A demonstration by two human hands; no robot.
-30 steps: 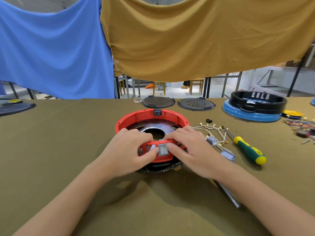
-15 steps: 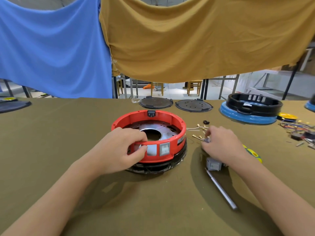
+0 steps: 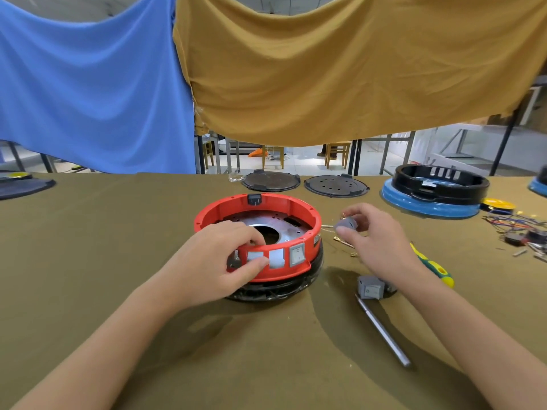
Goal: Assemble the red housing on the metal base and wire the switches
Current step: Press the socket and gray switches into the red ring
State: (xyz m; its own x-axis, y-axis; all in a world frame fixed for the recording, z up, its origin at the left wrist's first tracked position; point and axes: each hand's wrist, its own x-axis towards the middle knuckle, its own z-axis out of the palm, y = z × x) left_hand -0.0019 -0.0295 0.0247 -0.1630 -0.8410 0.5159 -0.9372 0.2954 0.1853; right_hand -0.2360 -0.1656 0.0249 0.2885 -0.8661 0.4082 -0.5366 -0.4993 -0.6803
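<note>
The red ring housing sits on the metal base, which rests on a black wrapped ring at the table's middle. One grey rocker switch is seated in the housing's front wall beside two open slots. My left hand grips the housing's front rim, thumb outside, fingers inside. Just right of the housing, my right hand is raised and pinches a loose grey switch. Another grey switch lies on the table under that wrist. Thin wires with gold terminals lie beside the housing.
A green and yellow screwdriver and a grey metal rod lie to the right. Two dark round lids stand at the back. A black housing on a blue base and loose coloured wires are far right.
My right hand left the housing's front, reached right to the loose parts and has come up holding a grey switch. My left hand stayed on the housing, which turned slightly.
</note>
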